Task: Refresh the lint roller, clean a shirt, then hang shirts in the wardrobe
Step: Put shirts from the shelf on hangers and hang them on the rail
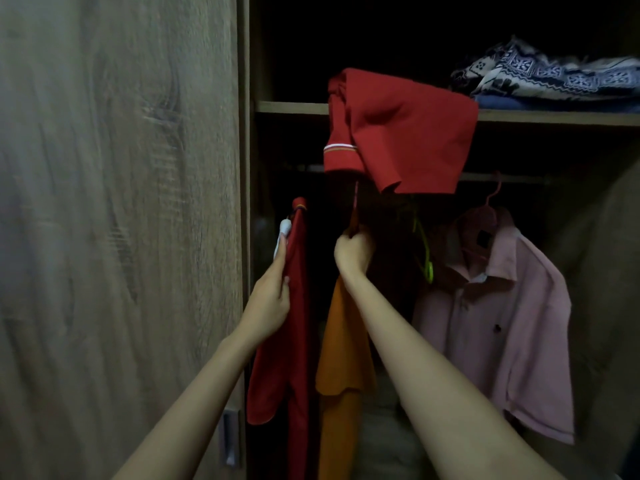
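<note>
Left hand pinches the edge of a dark red shirt hanging below the left end of the rail. Right hand is fisted round a thin hanger neck under the rail, with an orange shirt beneath it. Bright red shirt drapes across the rail; pink shirt hangs from its right part.

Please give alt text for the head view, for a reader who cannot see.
Inside an open wardrobe, the left hand grips a red shirt and the right hand grips a thin red rod above an orange shirt. A pink shirt hangs at the right.
</note>
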A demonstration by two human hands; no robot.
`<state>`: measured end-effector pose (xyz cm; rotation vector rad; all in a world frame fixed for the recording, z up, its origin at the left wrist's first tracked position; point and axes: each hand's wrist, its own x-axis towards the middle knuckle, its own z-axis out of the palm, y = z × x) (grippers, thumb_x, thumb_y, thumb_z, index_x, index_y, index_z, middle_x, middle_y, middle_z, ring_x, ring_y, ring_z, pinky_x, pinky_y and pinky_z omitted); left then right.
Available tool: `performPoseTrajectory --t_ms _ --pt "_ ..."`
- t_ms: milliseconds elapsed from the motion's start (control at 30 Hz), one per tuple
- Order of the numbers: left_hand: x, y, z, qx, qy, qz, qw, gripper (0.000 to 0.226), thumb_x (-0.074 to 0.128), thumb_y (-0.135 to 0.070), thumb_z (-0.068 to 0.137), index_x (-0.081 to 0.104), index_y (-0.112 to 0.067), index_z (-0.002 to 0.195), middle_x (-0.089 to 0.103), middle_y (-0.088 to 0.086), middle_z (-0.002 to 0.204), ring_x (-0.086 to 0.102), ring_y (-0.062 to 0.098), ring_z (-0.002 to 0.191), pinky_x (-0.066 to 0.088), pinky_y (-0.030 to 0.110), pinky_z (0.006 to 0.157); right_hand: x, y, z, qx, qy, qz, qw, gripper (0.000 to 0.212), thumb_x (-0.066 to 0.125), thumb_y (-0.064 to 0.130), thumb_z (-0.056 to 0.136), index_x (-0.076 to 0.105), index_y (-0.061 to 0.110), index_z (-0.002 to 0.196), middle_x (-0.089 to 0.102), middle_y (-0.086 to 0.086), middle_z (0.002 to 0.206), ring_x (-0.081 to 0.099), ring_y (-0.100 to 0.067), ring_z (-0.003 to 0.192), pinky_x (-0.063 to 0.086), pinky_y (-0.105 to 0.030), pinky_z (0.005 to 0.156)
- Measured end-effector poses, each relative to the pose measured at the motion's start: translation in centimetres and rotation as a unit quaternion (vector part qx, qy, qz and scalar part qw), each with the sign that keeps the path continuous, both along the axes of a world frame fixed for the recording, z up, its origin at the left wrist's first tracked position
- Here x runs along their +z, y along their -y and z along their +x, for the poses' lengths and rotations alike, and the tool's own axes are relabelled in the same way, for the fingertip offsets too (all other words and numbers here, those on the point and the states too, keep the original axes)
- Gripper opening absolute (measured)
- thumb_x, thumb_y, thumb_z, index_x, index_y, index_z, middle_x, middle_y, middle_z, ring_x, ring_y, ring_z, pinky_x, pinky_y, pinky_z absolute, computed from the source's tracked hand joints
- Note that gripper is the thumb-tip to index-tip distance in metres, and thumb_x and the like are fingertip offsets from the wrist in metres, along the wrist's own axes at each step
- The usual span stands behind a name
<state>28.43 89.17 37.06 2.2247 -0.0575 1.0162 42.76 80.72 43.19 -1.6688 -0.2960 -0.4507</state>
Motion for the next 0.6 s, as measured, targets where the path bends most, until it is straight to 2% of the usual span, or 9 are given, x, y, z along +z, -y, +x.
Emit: performPoseTrajectory --t_ms 67,267,400,500,600 --pt "-0.3 0.1 0.0 0.003 0.002 -0.009 1.000 0.071 0.036 -0.005 0.101 -0.010 -0.036 0.146 0.032 -0.002 0.153 0.041 0.011 0.132 0.033 0.019 0.106 0.1 0.1 0.0 0.006 -0.005 -0.007 1.000 0.036 0.046 0.015 0.094 0.056 -0.002 0.124 0.058 -0.023 0.126 0.052 -0.034 0.121 0.039 -0.038 0.103" --pt "-1.0 0.4 -0.3 0.000 -0.006 -0.035 0.999 0.067 0.038 -0.004 0.101 0.003 -0.029 0.152 0.030 -0.015 0.145 0.035 -0.002 0.127 0.027 -0.001 0.097 -0.8 0.3 0.6 0.017 -0.023 -0.041 0.999 0.037 0.045 0.018 0.095 0.054 -0.001 0.126 0.055 -0.022 0.129 0.049 -0.034 0.123 0.038 -0.037 0.105" --pt "-0.9 0.5 -0.7 -0.001 0.001 -0.040 0.999 0.066 0.039 0.001 0.099 0.011 -0.024 0.152 0.027 -0.014 0.148 0.030 -0.009 0.129 0.023 -0.002 0.100 -1.3 0.7 0.7 0.022 -0.021 -0.057 0.998 0.037 0.044 0.020 0.094 0.055 0.000 0.124 0.055 -0.022 0.128 0.050 -0.036 0.121 0.040 -0.040 0.103" --pt "-0.9 0.6 -0.9 0.001 0.010 -0.046 0.999 0.064 0.040 0.003 0.098 0.015 -0.020 0.152 0.027 -0.016 0.144 0.028 -0.016 0.123 0.022 -0.005 0.096 -2.3 0.9 0.8 0.050 -0.024 -0.080 0.995 0.038 0.043 0.018 0.093 0.052 0.000 0.126 0.053 -0.023 0.129 0.050 -0.038 0.121 0.040 -0.044 0.104" --pt "-0.9 0.7 -1.0 0.002 0.009 -0.061 0.998 0.062 0.040 0.002 0.098 0.018 -0.022 0.152 0.031 -0.018 0.140 0.032 -0.010 0.124 0.024 -0.006 0.095 -3.4 1.7 0.4 0.066 -0.005 -0.070 0.995 0.037 0.044 0.018 0.095 0.052 0.001 0.126 0.055 -0.021 0.126 0.054 -0.036 0.117 0.042 -0.042 0.103"
